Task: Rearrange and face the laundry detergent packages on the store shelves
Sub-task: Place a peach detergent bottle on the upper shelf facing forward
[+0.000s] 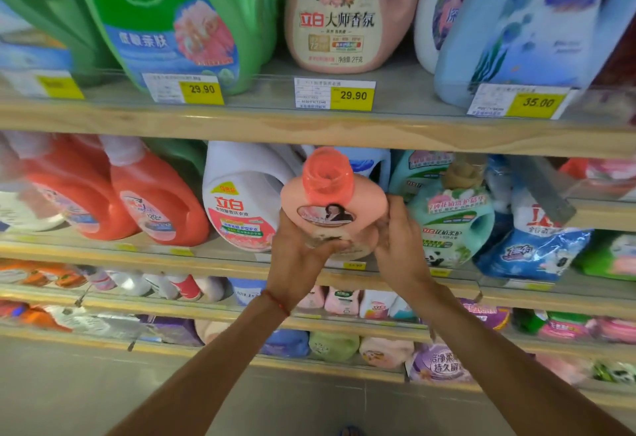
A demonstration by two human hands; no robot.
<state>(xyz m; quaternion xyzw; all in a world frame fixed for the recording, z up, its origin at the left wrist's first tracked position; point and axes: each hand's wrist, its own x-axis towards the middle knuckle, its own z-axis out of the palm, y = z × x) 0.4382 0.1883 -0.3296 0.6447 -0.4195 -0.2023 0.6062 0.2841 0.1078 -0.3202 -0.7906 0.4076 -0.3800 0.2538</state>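
Pink bottle (332,210) gripped by both hands: left hand (298,258) below, right hand (399,246) beside.

Smooth satin plastic of pink bottle (332,219), translucent glossy plastic of coral cap (327,174), shiny hard plastic of green jug (172,22), crinkled glossy film of blue bag (533,253), pale grained wood of shelf edge (241,127), matt paper price tags (335,94)

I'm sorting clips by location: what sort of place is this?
Most likely a shop's laundry aisle. Wooden shelves hold rows of detergent, such as a green jug. Yellow price tags line the shelf edges. The left hand and right hand hold a pink bottle.
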